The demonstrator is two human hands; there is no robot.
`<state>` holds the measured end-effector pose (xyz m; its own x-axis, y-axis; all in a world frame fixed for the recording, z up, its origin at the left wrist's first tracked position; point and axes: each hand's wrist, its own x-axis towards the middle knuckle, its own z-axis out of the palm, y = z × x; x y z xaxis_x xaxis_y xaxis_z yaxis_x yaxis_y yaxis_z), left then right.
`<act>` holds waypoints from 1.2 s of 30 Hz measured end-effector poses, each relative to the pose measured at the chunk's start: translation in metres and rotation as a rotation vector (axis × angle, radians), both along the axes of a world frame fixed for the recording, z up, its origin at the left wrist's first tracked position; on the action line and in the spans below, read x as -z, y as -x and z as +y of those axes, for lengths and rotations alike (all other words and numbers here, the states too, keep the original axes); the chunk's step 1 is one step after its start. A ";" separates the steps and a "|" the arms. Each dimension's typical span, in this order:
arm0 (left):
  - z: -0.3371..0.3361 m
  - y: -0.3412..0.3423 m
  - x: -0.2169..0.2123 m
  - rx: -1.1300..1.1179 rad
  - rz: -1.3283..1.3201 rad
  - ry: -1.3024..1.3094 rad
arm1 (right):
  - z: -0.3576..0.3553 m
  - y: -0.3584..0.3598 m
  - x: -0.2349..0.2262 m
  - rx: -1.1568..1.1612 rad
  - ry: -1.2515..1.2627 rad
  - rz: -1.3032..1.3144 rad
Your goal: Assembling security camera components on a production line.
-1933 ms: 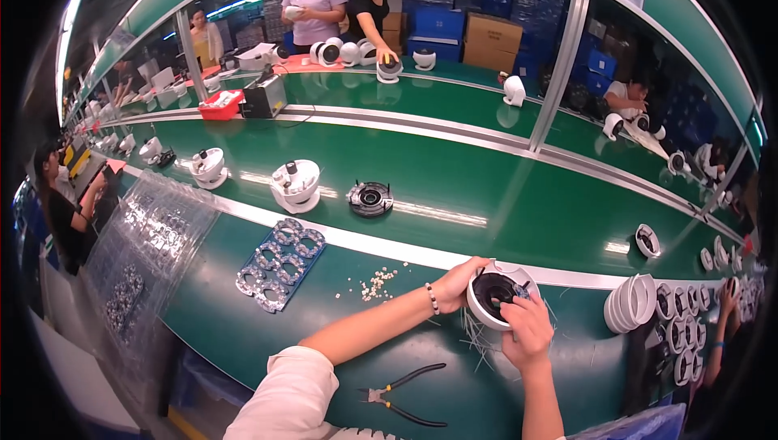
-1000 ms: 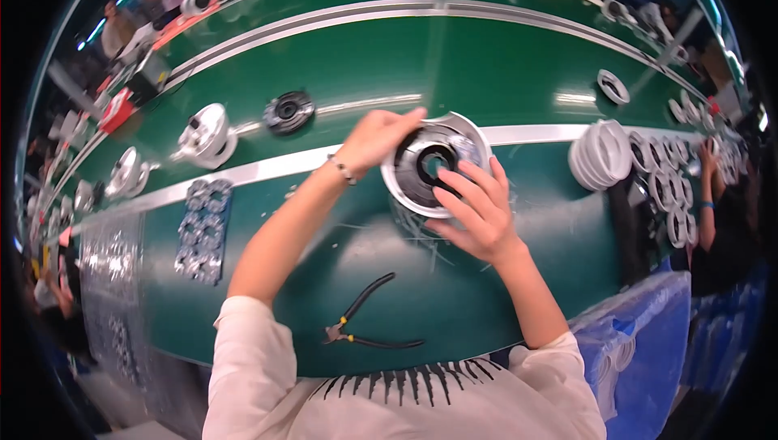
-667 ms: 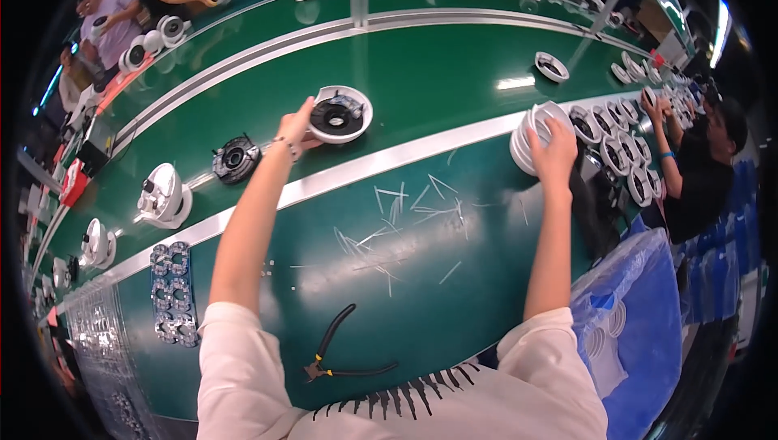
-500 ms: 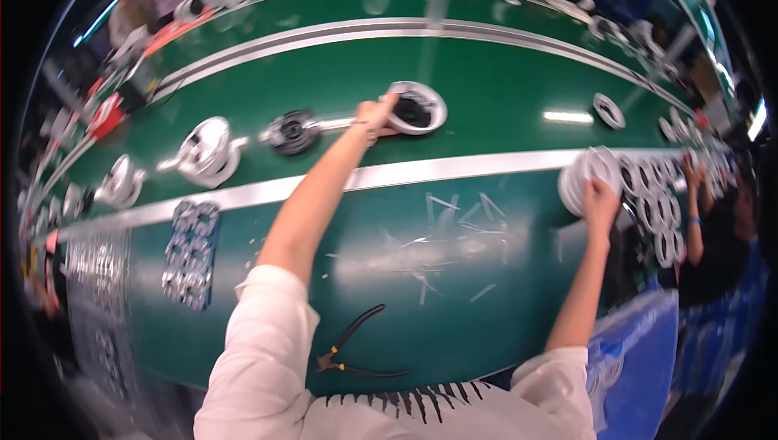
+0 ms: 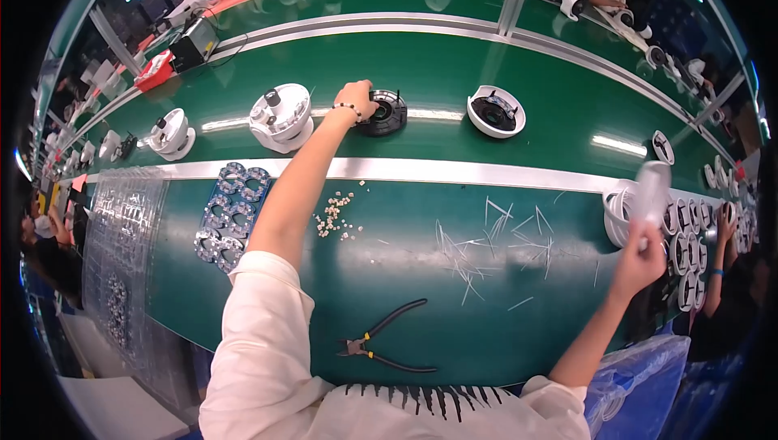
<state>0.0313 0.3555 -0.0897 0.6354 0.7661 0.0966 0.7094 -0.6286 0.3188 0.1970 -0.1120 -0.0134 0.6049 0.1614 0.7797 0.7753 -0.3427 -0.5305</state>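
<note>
My left hand (image 5: 356, 101) reaches far out onto the green conveyor, its fingers closed over the left edge of a black round plastic base (image 5: 386, 113). To the right of it, a white round housing (image 5: 496, 112) with a black inside and a small circuit board lies on the belt. At the right, my right hand (image 5: 640, 260) grips a white plastic ring (image 5: 651, 193), smeared by motion and seen nearly edge-on. Behind that ring stands a stack of white rings (image 5: 618, 215) on the near table.
Cutting pliers (image 5: 381, 343) lie on the near table (image 5: 478, 335), with thin clear strips (image 5: 466, 249), small pale bits (image 5: 334, 215) and blue circuit boards (image 5: 233, 213). White camera-like assemblies (image 5: 279, 116) stand left on the belt. Rows of ringed parts (image 5: 687, 254) and another person's hand (image 5: 724, 233) are at right.
My left hand has let go of the white housing and moved left onto the black base. My right hand has lifted a white ring from the stack. The whole view has shifted.
</note>
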 end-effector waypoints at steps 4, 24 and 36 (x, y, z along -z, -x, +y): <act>-0.016 0.018 -0.007 -0.005 -0.372 0.024 | 0.047 0.168 -0.028 -0.607 1.052 -0.037; -0.147 0.076 -0.059 0.135 -1.493 1.421 | 0.085 0.199 0.022 -0.978 0.969 0.276; -0.238 0.077 -0.029 0.808 -1.135 1.274 | 0.128 0.159 0.016 -0.937 -0.409 0.901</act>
